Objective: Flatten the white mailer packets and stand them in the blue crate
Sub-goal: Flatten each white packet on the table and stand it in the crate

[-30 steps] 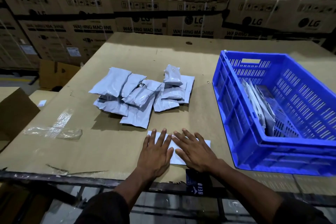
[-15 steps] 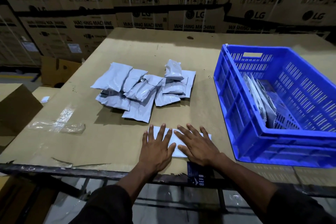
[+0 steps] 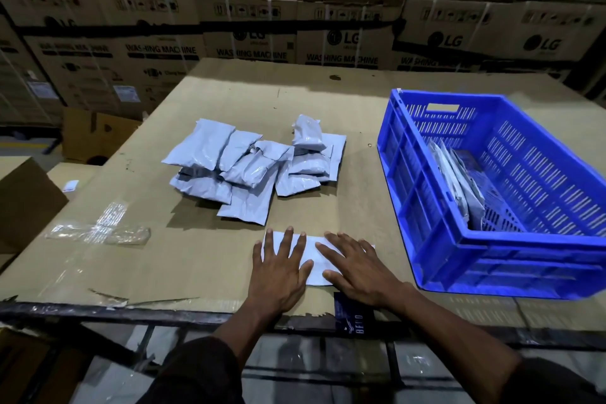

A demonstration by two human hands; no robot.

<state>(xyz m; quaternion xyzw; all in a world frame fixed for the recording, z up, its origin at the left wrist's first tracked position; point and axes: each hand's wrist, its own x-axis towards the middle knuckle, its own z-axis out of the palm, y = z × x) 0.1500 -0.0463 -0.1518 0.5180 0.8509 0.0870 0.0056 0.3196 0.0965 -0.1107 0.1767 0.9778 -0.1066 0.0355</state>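
Note:
A flat white mailer packet point(image 3: 315, 267) lies near the table's front edge. My left hand point(image 3: 278, 267) and my right hand point(image 3: 355, 267) press on it side by side, fingers spread and straight, covering most of it. A loose pile of several puffy white mailer packets point(image 3: 249, 167) sits behind it, mid-table. The blue crate point(image 3: 436, 239) stands to the right, with a few packets point(image 3: 459, 184) leaning upright against its left wall.
The table is a cardboard sheet point(image 3: 196, 256) with a patch of clear tape point(image 3: 98, 233) at the left. A dark tag point(image 3: 352, 318) hangs over the front edge. Stacked washing machine cartons point(image 3: 295, 26) wall the back. A brown box point(image 3: 26, 203) stands at the left.
Both hands stay flat on the packet, with the right hand shifted slightly rightward across it. The view has tilted a little; the pile and crate have not moved.

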